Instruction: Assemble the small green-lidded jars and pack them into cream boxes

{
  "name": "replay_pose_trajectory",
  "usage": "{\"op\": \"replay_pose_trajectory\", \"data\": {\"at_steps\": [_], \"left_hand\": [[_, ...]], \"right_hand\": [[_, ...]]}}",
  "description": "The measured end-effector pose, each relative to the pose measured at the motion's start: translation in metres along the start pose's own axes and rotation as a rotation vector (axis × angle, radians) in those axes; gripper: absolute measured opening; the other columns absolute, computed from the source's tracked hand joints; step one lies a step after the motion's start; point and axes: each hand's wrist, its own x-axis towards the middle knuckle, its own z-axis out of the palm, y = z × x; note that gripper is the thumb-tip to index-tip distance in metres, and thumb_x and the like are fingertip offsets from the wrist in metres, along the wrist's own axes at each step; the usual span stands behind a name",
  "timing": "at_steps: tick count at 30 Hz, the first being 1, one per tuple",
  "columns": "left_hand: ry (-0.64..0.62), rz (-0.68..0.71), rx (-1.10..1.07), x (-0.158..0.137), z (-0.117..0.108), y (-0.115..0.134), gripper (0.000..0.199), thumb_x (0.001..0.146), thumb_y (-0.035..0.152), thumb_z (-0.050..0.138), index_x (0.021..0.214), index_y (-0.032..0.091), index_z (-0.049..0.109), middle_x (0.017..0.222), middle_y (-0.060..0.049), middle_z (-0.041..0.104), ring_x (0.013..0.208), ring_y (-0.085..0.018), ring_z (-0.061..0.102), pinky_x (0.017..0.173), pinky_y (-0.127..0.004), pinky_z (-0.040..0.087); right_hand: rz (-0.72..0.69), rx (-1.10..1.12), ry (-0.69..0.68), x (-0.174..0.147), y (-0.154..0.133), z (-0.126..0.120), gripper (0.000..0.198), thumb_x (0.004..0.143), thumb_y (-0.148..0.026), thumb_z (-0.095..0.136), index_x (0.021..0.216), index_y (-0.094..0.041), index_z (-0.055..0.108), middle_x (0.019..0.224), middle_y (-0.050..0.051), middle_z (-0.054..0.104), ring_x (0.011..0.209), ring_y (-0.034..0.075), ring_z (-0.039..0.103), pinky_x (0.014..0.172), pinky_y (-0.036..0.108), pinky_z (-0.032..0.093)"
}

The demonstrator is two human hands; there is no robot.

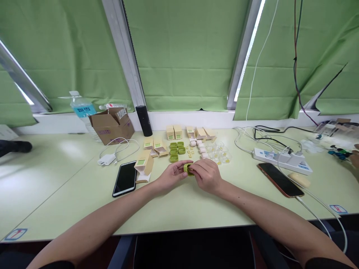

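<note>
Over the front middle of the table, my left hand (173, 175) grips a small olive-green cup (186, 169) by its side. My right hand (208, 175) is closed, its fingertips reaching into the cup's opening; whatever they may pinch is hidden. Just beyond my hands stand several matching green cups (174, 151) in two columns. To their right lie small yellow pieces (190, 152), a row of pale pink pieces (202, 149) and several clear plastic domes (220, 154). Small cardboard boxes (144, 164), some with open flaps, stand to the left and behind.
A black phone (125, 178) and white charger (107, 159) lie left; another phone (280, 180) and a power strip (282, 160) with cables lie right. A brown carton (112, 126), water bottle (82, 109) and black cylinder (144, 120) stand at the back. Another person's hand (355, 160) shows at far right.
</note>
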Motion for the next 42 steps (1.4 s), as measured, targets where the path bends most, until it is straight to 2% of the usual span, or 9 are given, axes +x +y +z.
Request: {"op": "replay_pose_trajectory", "data": {"at_steps": [5,9,14,18,25,30,34,38,42], "left_hand": [[-0.024,-0.019,-0.012,-0.001,0.003,0.000,0.058,0.082,0.037,0.084,0.133,0.017,0.066,0.120,-0.015,0.074,0.114,-0.028,0.070,0.106,-0.045,0.052],[-0.053,-0.024,-0.027,-0.001,0.000,-0.002,0.061,0.080,0.039,0.086,0.134,0.017,0.067,0.119,-0.016,0.075,0.114,-0.030,0.071,0.105,-0.045,0.053],[-0.045,-0.011,-0.039,0.001,-0.002,-0.001,0.060,0.079,0.040,0.088,0.131,0.017,0.069,0.114,-0.015,0.076,0.108,-0.028,0.072,0.104,-0.044,0.054],[-0.052,-0.031,-0.044,0.001,-0.001,0.002,0.058,0.077,0.039,0.089,0.127,0.016,0.070,0.102,-0.012,0.077,0.101,-0.027,0.074,0.101,-0.045,0.055],[-0.041,-0.038,-0.071,0.003,-0.002,0.001,0.063,0.076,0.044,0.089,0.128,0.016,0.069,0.103,-0.012,0.078,0.096,-0.024,0.074,0.098,-0.041,0.055],[-0.002,0.002,-0.088,0.004,-0.003,0.002,0.062,0.077,0.045,0.089,0.126,0.014,0.068,0.110,-0.014,0.077,0.098,-0.025,0.074,0.098,-0.042,0.055],[0.119,0.051,-0.113,0.005,-0.003,0.007,0.060,0.076,0.041,0.089,0.125,0.016,0.065,0.111,-0.013,0.077,0.095,-0.022,0.074,0.095,-0.040,0.056],[0.242,0.048,-0.084,0.004,0.001,0.009,0.057,0.067,0.033,0.095,0.110,0.019,0.061,0.098,-0.005,0.076,0.086,-0.018,0.071,0.085,-0.034,0.056],[0.242,0.073,-0.001,0.001,0.006,0.008,0.054,0.062,0.030,0.096,0.098,0.020,0.057,0.086,0.000,0.072,0.080,-0.015,0.067,0.078,-0.030,0.055]], "right_hand": [[-0.048,0.002,-0.038,-0.003,0.001,0.000,0.021,0.099,-0.013,0.055,0.084,-0.020,0.068,0.069,0.000,0.066,0.057,0.011,0.053,0.057,0.029,0.035],[-0.098,0.042,-0.022,-0.003,0.003,-0.002,0.017,0.098,-0.011,0.057,0.089,-0.020,0.069,0.070,-0.002,0.068,0.053,0.008,0.053,0.053,0.027,0.031],[-0.118,0.033,-0.064,-0.002,0.005,-0.005,0.023,0.098,-0.008,0.053,0.093,-0.021,0.071,0.075,-0.001,0.073,0.057,0.008,0.057,0.052,0.025,0.032],[-0.143,0.015,-0.104,-0.002,0.006,-0.006,0.028,0.097,-0.006,0.050,0.085,-0.021,0.071,0.073,-0.002,0.071,0.055,0.008,0.055,0.051,0.025,0.031],[-0.138,0.015,-0.097,0.002,0.007,-0.006,0.026,0.097,-0.006,0.051,0.086,-0.020,0.069,0.070,-0.003,0.070,0.053,0.008,0.053,0.050,0.024,0.034],[-0.107,0.082,0.004,-0.001,0.012,-0.007,0.022,0.098,-0.008,0.053,0.108,-0.019,0.069,0.090,0.004,0.079,0.069,0.013,0.070,0.058,0.023,0.049],[-0.054,0.128,0.096,-0.001,0.011,-0.011,0.030,0.096,-0.016,0.059,0.126,-0.019,0.063,0.100,0.009,0.079,0.087,0.021,0.075,0.068,0.030,0.060],[0.064,0.120,-0.038,-0.002,0.007,-0.009,0.054,0.095,-0.037,0.068,0.143,-0.018,0.051,0.125,0.017,0.071,0.113,0.029,0.071,0.072,0.036,0.066],[0.124,0.186,-0.111,-0.007,0.007,0.000,0.044,0.099,-0.032,0.062,0.140,-0.022,0.052,0.123,0.014,0.071,0.113,0.027,0.070,0.074,0.036,0.067]]}}
